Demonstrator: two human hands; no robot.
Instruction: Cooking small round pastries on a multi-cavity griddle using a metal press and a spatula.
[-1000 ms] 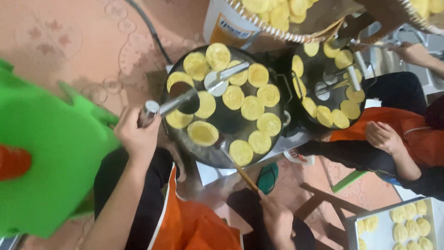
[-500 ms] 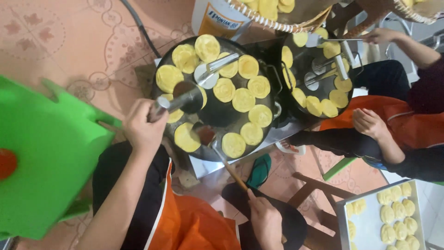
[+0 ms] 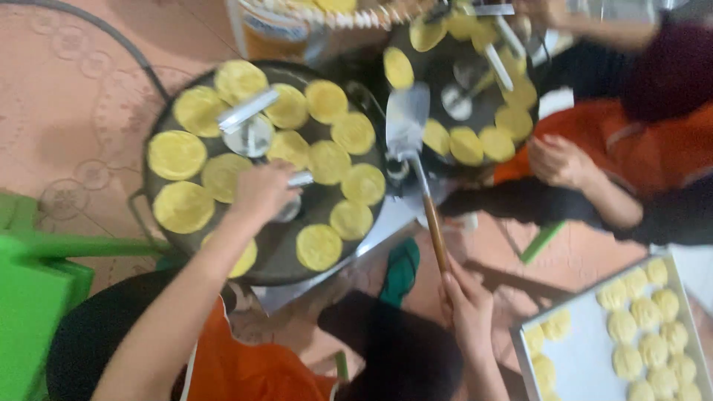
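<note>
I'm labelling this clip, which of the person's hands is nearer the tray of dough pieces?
Right. The right hand, gripping the spatula's wooden handle, sits just left of the tray. The left hand is far off over the round griddle, on a metal press.

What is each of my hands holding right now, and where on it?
The right hand grips the spatula at the lower end of its wooden handle. The left hand closes on a metal press handle over the griddle.

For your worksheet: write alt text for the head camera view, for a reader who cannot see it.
Seen from above, the person's left hand grips a metal press over a round black griddle of yellow flat cakes, while the right hand holds a wooden-handled spatula. Another person in orange sits beside a second griddle; a tray of dough rounds lies at lower right.
</note>
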